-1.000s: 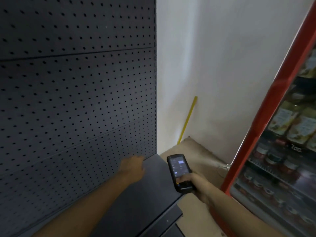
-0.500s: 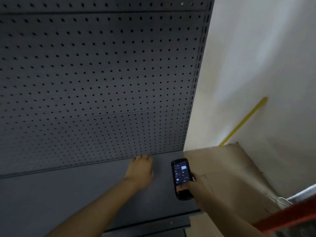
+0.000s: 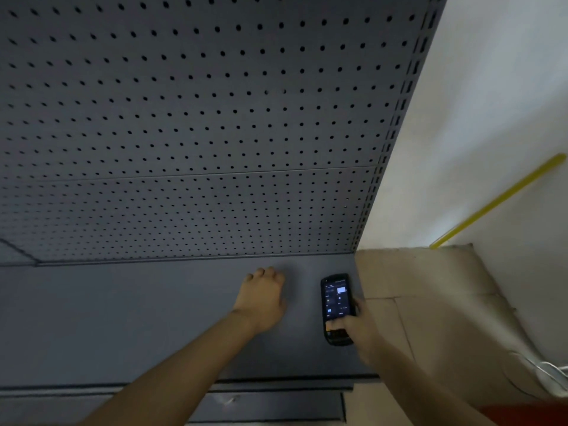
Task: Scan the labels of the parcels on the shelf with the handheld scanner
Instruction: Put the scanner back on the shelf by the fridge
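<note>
Black scanner [image 3: 337, 309], screen lit, above shelf [image 3: 123, 318]

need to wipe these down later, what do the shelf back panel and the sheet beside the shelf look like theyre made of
Back panel: seemingly painted sheet metal, matt dark grey, judging by its regular punched holes and the slotted upright at its edge. Sheet: probably cardboard, dull tan, with straight creases and a slightly ragged edge.

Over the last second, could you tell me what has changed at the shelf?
The view swung left, off the red-framed rack and squarely onto the pegboard. The left hand settled flat on the grey shelf. The right hand still holds the handheld scanner, screen lit. No parcels in view.
</note>
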Motion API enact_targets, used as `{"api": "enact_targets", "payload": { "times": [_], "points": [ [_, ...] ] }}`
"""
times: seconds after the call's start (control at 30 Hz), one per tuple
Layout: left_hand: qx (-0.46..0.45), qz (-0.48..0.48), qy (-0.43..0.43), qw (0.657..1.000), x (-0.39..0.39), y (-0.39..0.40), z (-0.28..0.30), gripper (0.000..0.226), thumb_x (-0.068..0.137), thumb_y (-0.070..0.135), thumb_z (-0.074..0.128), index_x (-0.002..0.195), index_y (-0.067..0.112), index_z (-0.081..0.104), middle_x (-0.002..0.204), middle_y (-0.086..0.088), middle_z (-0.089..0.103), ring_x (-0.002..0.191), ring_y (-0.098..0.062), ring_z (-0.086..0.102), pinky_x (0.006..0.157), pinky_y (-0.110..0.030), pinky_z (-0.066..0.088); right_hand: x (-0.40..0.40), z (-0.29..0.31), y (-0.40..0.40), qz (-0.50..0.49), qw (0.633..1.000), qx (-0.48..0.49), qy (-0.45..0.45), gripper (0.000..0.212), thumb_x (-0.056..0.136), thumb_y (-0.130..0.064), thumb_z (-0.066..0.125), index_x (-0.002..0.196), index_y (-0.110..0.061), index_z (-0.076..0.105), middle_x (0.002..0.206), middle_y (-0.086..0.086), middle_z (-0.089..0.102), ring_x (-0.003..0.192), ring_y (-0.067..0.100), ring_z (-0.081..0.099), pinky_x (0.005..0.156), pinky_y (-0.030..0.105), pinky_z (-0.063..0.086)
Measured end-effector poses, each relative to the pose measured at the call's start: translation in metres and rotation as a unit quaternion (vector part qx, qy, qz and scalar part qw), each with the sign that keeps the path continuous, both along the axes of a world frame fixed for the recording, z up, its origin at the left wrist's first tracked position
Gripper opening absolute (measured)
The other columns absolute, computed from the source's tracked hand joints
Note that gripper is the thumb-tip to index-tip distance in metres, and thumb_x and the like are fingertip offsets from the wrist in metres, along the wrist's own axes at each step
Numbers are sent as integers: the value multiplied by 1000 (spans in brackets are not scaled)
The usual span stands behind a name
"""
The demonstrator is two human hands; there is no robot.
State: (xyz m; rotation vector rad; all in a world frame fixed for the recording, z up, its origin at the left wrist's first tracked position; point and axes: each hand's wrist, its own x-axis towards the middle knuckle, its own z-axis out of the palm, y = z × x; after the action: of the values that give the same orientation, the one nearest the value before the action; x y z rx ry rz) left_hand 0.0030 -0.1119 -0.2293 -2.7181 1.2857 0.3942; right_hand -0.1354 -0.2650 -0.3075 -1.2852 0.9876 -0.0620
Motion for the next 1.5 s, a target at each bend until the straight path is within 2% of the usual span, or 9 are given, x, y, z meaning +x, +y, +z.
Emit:
{"api": "enact_targets", "payload": {
  "times": [0.13, 0.27, 0.5, 0.77, 0.9, 1.1, 1.3, 1.37, 1.5],
  "points": [
    [-3, 2, 1, 1000, 2, -6, 2, 44, 96, 28, 47, 135, 8, 47, 139, -11, 46, 125, -29, 43, 106, -37, 35, -5, -4, -5, 6, 999, -20, 28, 66, 67, 20, 70, 115, -21, 50, 102, 2, 62, 103, 29, 58, 89, 41, 48],
    [-2, -2, 1, 1000, 4, -10, 3, 44, 95, 27, 47, 135, 8, 47, 138, -11, 46, 124, -28, 44, 105, -37, 36, -8, -15, -15, 8, 998, -42, 36, 53, 73, 18, 67, 119, -7, 57, 112, 11, 65, 104, 31, 60, 89, 39, 46],
    [4, -5, 2, 1000, 7, -15, 1, 45, 95, 28, 47, 136, 8, 45, 138, -11, 46, 125, -28, 44, 106, -37, 34, 0, -32, -21, -56, 992, -89, 63, 35, 99, -15, 49, 133, -5, 55, 126, 17, 62, 118, 34, 57, 102, 44, 45],
    [8, -3, 2, 1000, 11, -19, -4, 48, 95, 28, 48, 139, 9, 43, 138, -10, 47, 125, -28, 44, 107, -37, 34, 6, -37, -28, -25, 987, -137, 86, 32, 100, -10, 43, 125, -6, 63, 116, 17, 68, 107, 34, 61, 97, 44, 48],
    [13, 2, 3, 1000, 14, -20, -6, 49, 96, 30, 48, 140, 10, 42, 139, -10, 46, 126, -27, 44, 107, -37, 34, 9, -34, -28, -4, 978, -174, 118, 31, 99, -8, 41, 115, 0, 67, 105, 19, 69, 90, 27, 57, 76, 30, 41],
    [17, 8, -1, 1000, 18, -24, -7, 49, 96, 30, 47, 141, 10, 41, 139, -10, 47, 126, -27, 44, 107, -37, 34, 14, -28, -32, 7, 965, -211, 154, 45, 104, -23, 38, 99, 12, 66, 100, 30, 67, 78, 29, 53, 66, 32, 35],
    [21, 9, -2, 1000, 16, -26, -6, 47, 96, 29, 47, 138, 9, 43, 137, -11, 48, 124, -28, 45, 105, -37, 35, 14, -25, -31, 28, 958, -227, 171, 49, 104, -29, 37, 92, 8, 67, 88, 21, 64, 75, 26, 53, 68, 32, 39],
    [20, 10, -5, 1000, 14, -25, -2, 47, 95, 28, 47, 138, 9, 44, 137, -11, 49, 123, -28, 45, 105, -37, 36, 12, -19, -31, 64, 944, -269, 180, 51, 103, -37, 33, 84, 0, 62, 88, 19, 62, 83, 30, 57, 78, 37, 47],
    [11, 14, -13, 1000, 11, -23, 12, 49, 95, 28, 47, 141, 9, 42, 140, -11, 48, 128, -28, 44, 108, -37, 35, 3, 1, -26, 165, 898, -361, 191, 47, 103, -38, 30, 129, -8, 54, 125, 15, 57, 117, 30, 47, 93, 32, 36]
  ]
}}
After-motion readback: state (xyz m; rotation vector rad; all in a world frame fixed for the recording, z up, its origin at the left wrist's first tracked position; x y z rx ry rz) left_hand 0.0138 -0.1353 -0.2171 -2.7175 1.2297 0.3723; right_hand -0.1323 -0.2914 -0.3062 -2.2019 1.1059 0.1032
